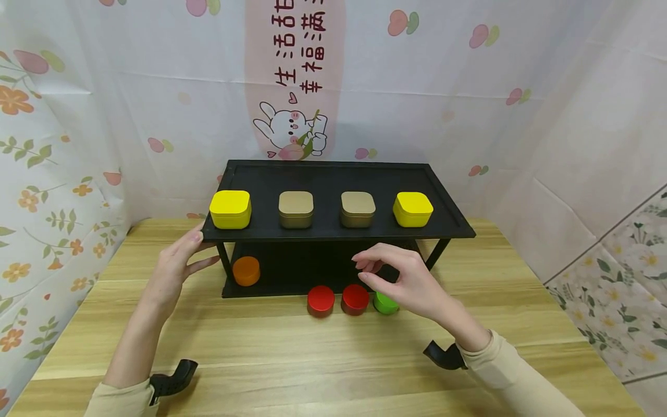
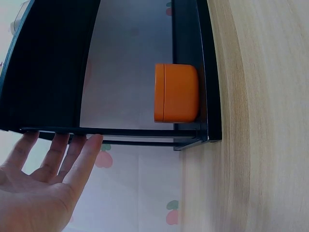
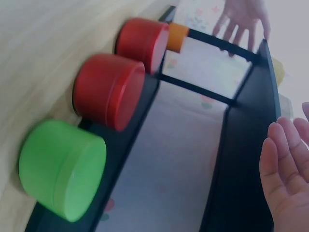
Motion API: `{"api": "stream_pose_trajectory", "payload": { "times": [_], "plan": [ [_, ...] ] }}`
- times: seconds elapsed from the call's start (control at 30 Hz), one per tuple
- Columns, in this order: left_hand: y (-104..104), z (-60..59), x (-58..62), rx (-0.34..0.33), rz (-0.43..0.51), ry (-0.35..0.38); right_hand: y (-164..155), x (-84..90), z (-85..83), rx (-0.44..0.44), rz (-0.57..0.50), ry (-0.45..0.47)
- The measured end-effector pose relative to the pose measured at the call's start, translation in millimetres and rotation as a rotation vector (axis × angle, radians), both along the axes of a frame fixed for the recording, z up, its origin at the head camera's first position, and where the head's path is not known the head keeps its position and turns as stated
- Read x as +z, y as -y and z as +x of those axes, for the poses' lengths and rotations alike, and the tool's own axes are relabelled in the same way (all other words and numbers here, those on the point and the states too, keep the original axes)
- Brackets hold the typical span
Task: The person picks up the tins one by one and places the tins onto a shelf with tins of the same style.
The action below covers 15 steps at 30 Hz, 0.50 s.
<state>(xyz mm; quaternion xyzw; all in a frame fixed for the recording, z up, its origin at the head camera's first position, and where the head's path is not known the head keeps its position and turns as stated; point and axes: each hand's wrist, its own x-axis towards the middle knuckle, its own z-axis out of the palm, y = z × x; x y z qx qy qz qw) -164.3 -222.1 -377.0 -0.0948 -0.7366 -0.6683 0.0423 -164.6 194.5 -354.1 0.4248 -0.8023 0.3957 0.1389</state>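
the left hand (image 1: 174,266) rests with straight fingers against the left end of the black shelf (image 1: 333,231), steadying it and gripping nothing. the right hand (image 1: 401,281) hovers empty, fingers loosely curled, just above the green tin (image 1: 385,303), which stands on the tabletop (image 1: 323,359) at the shelf's front edge beside two red tins (image 1: 337,300). judging by this, a reach for the green tin is in hand; the next move calls for lowering the fingers around it.

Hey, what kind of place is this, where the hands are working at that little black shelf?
Probably a makeshift staged booth, not a lived-in room: floral cloth backdrop hung all round, a bare wooden table, and a black shelf with coloured tins set in neat rows.
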Motion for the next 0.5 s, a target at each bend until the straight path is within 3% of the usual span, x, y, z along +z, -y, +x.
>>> {"api": "stream_pose_trajectory", "payload": {
  "times": [0.5],
  "plan": [
    [0.3, -0.7, 0.3, 0.009, -0.006, 0.012, 28.8, -19.7, 0.1, 0.021, 0.059, 0.039]
  ]
}}
